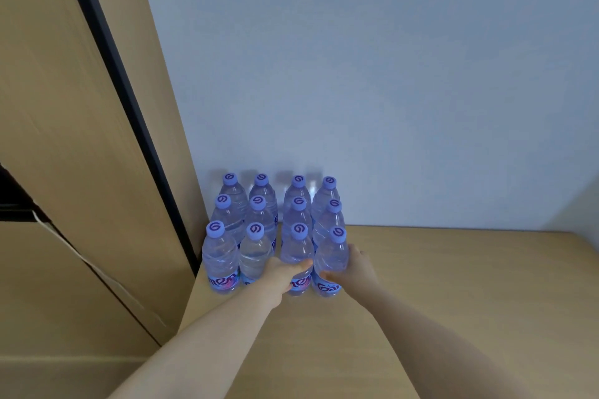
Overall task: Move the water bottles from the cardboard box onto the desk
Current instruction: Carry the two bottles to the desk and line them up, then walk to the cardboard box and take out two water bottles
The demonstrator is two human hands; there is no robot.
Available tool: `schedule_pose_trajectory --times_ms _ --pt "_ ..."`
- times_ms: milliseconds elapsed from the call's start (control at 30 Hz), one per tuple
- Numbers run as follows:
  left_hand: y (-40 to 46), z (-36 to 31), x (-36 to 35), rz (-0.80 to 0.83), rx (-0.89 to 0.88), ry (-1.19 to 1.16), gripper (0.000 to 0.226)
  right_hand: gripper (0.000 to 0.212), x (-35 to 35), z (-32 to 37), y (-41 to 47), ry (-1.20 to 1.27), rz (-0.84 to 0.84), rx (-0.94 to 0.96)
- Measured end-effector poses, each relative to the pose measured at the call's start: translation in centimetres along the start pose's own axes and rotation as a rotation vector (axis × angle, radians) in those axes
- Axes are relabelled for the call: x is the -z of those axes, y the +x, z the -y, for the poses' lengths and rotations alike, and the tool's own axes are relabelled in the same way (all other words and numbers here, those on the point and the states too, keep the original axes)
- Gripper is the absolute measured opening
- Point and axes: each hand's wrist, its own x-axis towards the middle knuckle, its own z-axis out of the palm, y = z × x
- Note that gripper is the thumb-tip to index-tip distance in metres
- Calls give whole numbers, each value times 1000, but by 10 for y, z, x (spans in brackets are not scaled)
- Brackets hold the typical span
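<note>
Basically setting down two more water bottles [330,256] in the front row of the cluster on the bench [421,285], left hand [282,275] and right hand [353,266] each curling round one, probably needing to let go next.

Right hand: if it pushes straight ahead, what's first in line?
The right hand already grips the front-right bottle; next in line is probably the bottle behind it, though depth is unclear.
</note>
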Motion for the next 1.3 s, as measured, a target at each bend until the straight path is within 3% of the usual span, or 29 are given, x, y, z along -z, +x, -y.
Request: schedule_pose_trajectory --times_ms 333,400,533,600,667,900,1033,1300 --pt "-5 6 -6 -42 58 -121 28 55 -14 -7 -5 124 -25 -54" --pt "-8 10 -8 -96 57 -83 28 48 -16 -12 -9 58 41 -86" --pt "-16 26 -3 -254 -68 162 31 13 -23 -25 -20 -136 269 -81" --pt "-23 35 6 -327 -105 296 30 19 -30 -25 -26 -231 351 -88" --pt "-33 44 19 -386 -94 323 12 30 -39 -19 -30 -324 410 -47" --pt "-96 95 96 -491 63 551 20 37 -91 28 -61 -501 553 177" --pt "-144 126 156 -577 139 568 24 33 -143 69 -103 -416 681 277" --pt "-247 178 316 -853 240 582 28 43 -272 178 -207 -521 931 468"
